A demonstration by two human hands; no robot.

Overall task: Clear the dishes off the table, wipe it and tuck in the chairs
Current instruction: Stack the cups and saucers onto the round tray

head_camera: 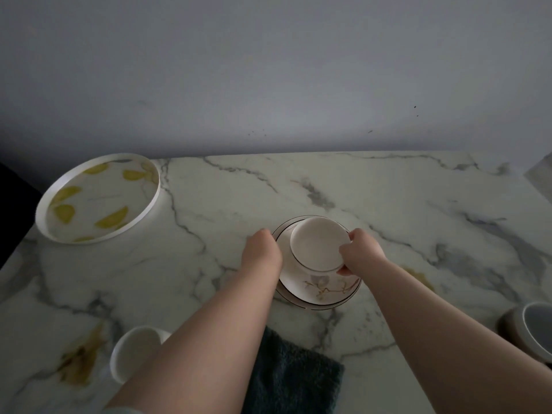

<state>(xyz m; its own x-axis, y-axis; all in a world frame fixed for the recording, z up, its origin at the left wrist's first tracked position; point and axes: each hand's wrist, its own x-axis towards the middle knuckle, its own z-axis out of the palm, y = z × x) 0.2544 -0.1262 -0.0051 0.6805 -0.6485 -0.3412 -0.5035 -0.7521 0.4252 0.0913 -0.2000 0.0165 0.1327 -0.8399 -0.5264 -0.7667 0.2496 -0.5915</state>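
A white marble table (388, 204) fills the view. In its middle lies a floral plate (322, 289) with a dark rim line. Over it my right hand (360, 252) grips a small white bowl (319, 245) by its right edge, tilted toward me. My left hand (263, 249) curls over the plate's left rim; its fingers are hidden, so the hold is unclear. A dark teal cloth (292, 375) lies near the front edge between my forearms.
A round white tray with yellow leaf prints (98, 198) sits at the far left corner. A white cup (134, 352) stands front left, partly behind my left arm. A grey bowl (534, 330) is at the right edge. A plain wall runs behind the table.
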